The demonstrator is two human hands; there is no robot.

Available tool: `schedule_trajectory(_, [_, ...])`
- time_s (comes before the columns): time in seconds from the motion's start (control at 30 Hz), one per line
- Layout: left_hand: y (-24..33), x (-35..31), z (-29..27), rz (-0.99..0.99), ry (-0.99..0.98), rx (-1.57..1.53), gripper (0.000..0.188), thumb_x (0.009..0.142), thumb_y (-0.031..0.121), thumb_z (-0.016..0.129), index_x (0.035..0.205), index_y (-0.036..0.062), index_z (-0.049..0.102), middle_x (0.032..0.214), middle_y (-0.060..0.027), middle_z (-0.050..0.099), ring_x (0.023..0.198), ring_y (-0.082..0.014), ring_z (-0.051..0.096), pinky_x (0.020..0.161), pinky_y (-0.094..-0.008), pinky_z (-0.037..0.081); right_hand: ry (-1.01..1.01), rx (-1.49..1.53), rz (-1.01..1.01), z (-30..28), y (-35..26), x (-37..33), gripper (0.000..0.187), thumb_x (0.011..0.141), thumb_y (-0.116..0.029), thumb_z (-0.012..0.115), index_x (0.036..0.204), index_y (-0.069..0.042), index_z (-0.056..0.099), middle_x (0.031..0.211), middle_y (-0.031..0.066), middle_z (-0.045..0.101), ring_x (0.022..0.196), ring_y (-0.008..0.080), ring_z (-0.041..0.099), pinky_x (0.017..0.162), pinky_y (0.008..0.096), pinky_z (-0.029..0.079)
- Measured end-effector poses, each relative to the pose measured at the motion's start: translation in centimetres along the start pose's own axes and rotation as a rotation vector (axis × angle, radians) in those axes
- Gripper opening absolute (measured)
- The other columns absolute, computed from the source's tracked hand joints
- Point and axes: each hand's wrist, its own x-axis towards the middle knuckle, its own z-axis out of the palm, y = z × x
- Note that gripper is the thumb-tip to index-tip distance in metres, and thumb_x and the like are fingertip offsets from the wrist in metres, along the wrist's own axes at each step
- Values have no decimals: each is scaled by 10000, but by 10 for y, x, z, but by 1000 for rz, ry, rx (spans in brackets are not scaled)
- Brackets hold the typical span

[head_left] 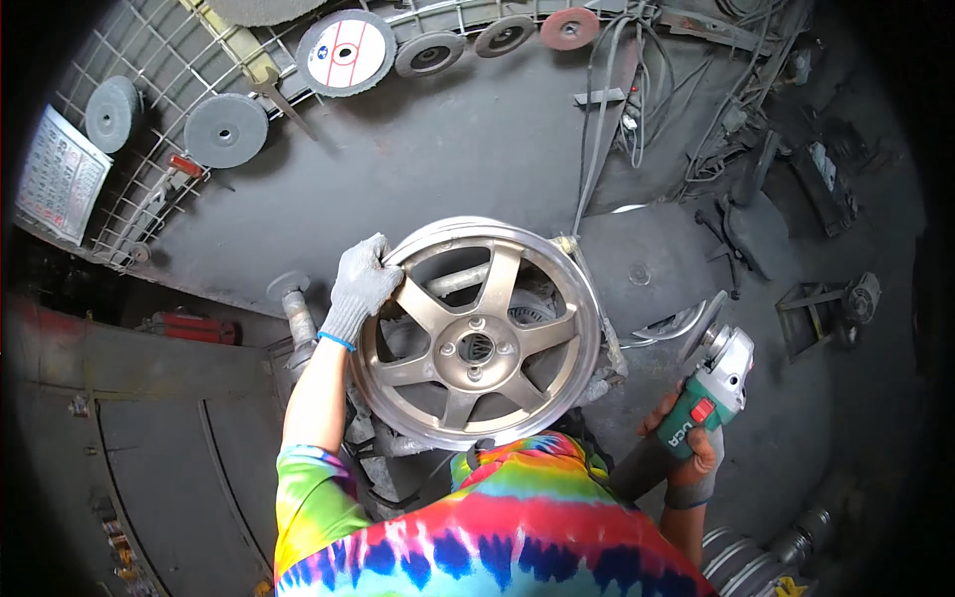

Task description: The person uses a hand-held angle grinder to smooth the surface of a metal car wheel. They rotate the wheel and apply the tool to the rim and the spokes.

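Note:
A bronze-coloured spoked alloy wheel (457,367) with a bare metal rim sits in front of me, face up on a partly hidden support. My left hand (363,284), in a grey knit glove with a blue cuff edge, grips the rim at its upper left. Out to the right, my right hand (700,460), in a dirty orange-brown glove, is wrapped round an angle grinder (720,382). The grinder has a green body, a red switch and a silver head. Its disc (704,326) is seen nearly edge-on, apart from the wheel.
Several grinding discs hang along a wire rack (164,214) at the far side, with a calendar (62,174) at its left. Cables (597,129) dangle at the upper right. A metal post (297,316) stands left of the wheel. Round metal parts (746,565) lie at the lower right.

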Motion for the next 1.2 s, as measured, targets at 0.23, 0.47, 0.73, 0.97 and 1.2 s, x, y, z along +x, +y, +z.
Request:
schedule_trajectory(0.23, [-16,-3,2,-48,-53,-100,142,737,168,634,755,40,578,817,-208,623,839,-400,629,747,-467,493,43,58,20,35,25,14,904,687,-328,916,1371,7,429,1063,176,643,948,357,668,795,521,566])
schedule_trajectory(0.47, [-43,-20,0,145,-3,-206,340,804,246,718,1078,54,658,925,-162,631,864,-368,623,748,-437,500,-32,-9,51,48,41,38,803,787,-300,815,1376,36,383,1110,190,614,967,357,653,827,521,550])
schedule_trajectory(0.73, [19,-17,19,284,232,125,575,792,208,736,1296,-13,570,1133,-207,617,1126,-389,574,940,-494,452,113,-59,170,40,42,66,842,744,-286,846,1386,15,391,1108,161,630,914,356,676,775,491,574])
schedule_trajectory(0.97, [68,26,35,545,162,236,533,767,255,681,1241,24,606,1148,-146,625,1196,-348,546,996,-515,411,142,-99,171,28,41,75,883,712,-388,841,1365,20,408,1071,140,633,899,311,690,745,467,593])
schedule_trajectory(1.2, [78,30,40,562,164,353,495,827,328,651,1255,82,612,1186,-99,636,1254,-317,519,1041,-538,366,136,-152,153,32,35,81,873,726,-420,811,1355,29,404,1040,136,633,860,284,683,708,434,586])
